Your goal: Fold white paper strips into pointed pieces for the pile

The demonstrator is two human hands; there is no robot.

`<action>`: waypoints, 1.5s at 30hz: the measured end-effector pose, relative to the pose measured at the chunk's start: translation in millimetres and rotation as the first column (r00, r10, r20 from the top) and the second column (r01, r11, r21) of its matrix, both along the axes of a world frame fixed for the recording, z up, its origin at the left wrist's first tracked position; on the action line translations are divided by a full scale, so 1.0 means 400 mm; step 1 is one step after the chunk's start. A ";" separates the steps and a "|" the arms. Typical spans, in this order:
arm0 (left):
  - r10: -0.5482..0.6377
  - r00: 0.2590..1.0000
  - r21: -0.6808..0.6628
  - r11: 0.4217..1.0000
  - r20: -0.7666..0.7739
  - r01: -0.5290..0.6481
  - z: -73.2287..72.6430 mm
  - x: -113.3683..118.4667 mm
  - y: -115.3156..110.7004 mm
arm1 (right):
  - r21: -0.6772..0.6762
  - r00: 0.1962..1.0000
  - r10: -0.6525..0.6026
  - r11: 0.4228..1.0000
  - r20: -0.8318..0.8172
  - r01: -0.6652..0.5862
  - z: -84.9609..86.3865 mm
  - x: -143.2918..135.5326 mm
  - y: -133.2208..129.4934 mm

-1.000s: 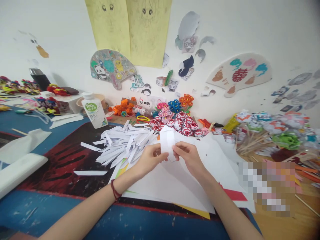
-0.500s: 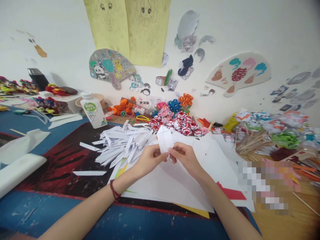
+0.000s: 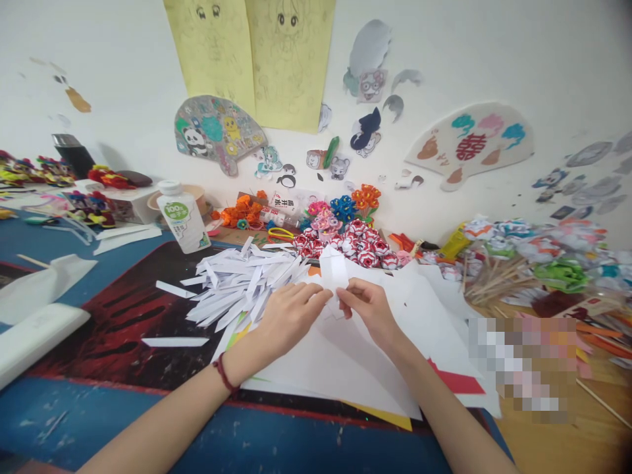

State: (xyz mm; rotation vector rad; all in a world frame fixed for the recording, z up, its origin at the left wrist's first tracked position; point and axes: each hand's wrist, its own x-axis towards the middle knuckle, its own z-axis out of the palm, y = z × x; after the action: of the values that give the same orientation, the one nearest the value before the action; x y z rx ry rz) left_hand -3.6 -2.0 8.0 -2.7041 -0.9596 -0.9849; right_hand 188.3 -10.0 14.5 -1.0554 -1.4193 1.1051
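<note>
Between my hands is a folded piece of white paper [image 3: 334, 266], its pointed end up and away from me. My right hand [image 3: 368, 306] pinches its lower right edge between thumb and fingers. My left hand [image 3: 296, 313] is turned back-up at the lower left edge, thumb and fingers closed on the paper; its fingertips are partly hidden. Beneath lie large white sheets [image 3: 365, 368] on the table. A heap of folded white paper strips [image 3: 241, 283] is just left of my hands, and one single strip [image 3: 176, 342] lies apart, nearer to me.
Behind the heap stands a white bottle [image 3: 184, 217]. Red-and-white paper flowers [image 3: 363, 243] line the back by the wall. Thin wooden sticks [image 3: 494, 280] and more flowers [image 3: 563, 273] crowd the right. A long white object [image 3: 39, 342] lies at the left.
My left hand has rolled over so its back now faces up, its thumb shifting along the paper. The paper has tilted slightly; my right hand stays nearly in place.
</note>
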 end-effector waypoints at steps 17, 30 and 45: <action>0.015 0.987 0.031 0.999 0.158 -0.020 0.013 0.003 0.010 | 0.015 0.992 0.081 0.997 -0.100 -0.080 -0.004 0.003 -0.001; 0.052 0.906 -0.344 0.933 0.421 0.106 0.032 0.016 0.003 | 0.022 0.988 0.112 0.994 -0.104 -0.111 -0.003 -0.008 -0.004; 0.117 0.824 -0.471 0.860 0.555 0.195 0.039 0.023 -0.009 | -0.060 0.982 0.127 0.989 -0.137 -0.136 -0.007 -0.014 -0.005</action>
State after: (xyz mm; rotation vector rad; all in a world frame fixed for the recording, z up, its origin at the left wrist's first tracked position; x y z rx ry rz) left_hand 5.7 -5.5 23.7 -2.8800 -1.4459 -1.8603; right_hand 182.6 -12.2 11.6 -0.9285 -1.3677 1.3047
